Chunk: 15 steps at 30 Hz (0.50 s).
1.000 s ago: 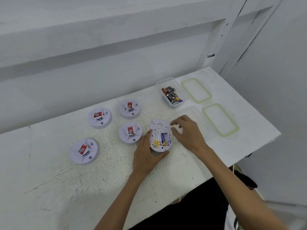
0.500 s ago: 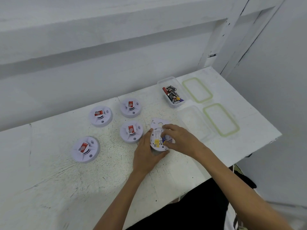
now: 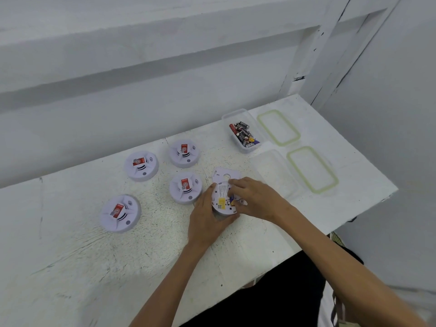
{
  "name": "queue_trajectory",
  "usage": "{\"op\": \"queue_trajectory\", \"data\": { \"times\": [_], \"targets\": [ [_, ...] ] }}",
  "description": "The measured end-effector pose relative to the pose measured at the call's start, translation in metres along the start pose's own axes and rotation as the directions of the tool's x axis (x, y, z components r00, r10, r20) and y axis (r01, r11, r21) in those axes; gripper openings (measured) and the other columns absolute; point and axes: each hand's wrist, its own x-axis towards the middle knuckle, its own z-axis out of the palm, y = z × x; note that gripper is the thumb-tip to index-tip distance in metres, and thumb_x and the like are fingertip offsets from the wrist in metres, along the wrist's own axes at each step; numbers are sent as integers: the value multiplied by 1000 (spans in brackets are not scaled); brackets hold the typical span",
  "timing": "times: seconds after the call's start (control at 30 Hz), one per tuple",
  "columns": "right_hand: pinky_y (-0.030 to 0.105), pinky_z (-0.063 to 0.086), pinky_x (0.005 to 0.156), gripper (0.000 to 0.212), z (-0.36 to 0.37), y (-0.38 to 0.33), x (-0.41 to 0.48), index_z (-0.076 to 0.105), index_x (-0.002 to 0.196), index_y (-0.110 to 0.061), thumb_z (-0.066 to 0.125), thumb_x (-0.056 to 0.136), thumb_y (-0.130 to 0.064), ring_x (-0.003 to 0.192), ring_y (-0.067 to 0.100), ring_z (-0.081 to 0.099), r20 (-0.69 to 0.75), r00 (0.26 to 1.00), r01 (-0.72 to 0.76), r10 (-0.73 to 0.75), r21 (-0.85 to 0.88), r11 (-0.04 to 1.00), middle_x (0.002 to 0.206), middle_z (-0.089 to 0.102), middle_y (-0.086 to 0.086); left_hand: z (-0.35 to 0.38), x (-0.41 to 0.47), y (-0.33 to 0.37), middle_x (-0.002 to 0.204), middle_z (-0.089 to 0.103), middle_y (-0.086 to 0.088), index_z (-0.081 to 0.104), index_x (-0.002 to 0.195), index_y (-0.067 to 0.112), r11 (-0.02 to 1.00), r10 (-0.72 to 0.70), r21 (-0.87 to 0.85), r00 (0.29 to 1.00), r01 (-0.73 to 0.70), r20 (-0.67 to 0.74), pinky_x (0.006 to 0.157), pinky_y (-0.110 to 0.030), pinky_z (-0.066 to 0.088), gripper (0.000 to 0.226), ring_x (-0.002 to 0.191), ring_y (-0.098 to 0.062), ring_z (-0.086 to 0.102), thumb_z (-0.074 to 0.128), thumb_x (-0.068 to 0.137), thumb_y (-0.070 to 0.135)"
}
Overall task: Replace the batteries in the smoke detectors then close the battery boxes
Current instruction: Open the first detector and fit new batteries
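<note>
5 detectors (image 3: 186,188), 1 in L hand (image 3: 205,223) grip; R hand (image 3: 254,199) on its batteries (image 3: 232,201), hold unclear.

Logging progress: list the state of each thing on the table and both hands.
Held detector, upside down, cover off.
Cover, lying loose behind it.
Other detectors, four, face up.
Battery box, open, holding batteries.
Empty box, open.
Lids, both off.
Left hand, grips held detector.
Right hand, fingertips at its battery bay.
</note>
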Motion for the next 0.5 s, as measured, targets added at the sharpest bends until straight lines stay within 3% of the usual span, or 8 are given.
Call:
{"op": "queue_trajectory", "data": {
  "times": [0.17, 0.3, 0.43, 0.5],
  "targets": [
    [33, 52, 85, 37, 2, -4, 0, 55, 116, -21, 66, 85, -38, 123, 22, 46, -13, 999, -48, 49, 48, 998, 148, 40, 4, 0, 4, 1, 155, 32, -7, 33, 154, 12, 992, 117, 55, 992, -115, -38, 99, -43, 56, 98, 144, -24, 38, 79, 75, 48],
    [36, 52, 74, 39, 7, -12, -4, 51, 119, -19, 56, 85, -38, 106, 21, 47, -36, 989, -144, 144, 13, 989, 124, 48, 4, 0, 0, -4, 152, 29, -12, 26, 155, 4, 990, 139, 45, 990, -137, -27, 97, -44, 56, 104, 145, -29, 33, 80, 73, 40],
    [34, 50, 71, 38, 7, -16, -8, 49, 122, -20, 50, 90, -41, 99, 19, 44, -42, 974, -222, 221, -26, 975, 109, 54, 3, -4, 1, -1, 150, 33, 0, 32, 152, 14, 994, 111, -19, 994, -111, 10, 105, -15, 41, 100, 146, -7, 28, 80, 73, 50],
    [33, 49, 72, 39, 5, -19, -11, 52, 120, -20, 51, 91, -46, 99, 18, 43, -51, 972, -230, 228, -28, 973, 108, 54, 2, -3, 1, 1, 149, 35, 3, 31, 151, 15, 995, 92, -49, 996, -92, 3, 106, -8, 35, 102, 144, -5, 31, 81, 72, 55]
  ]
}}
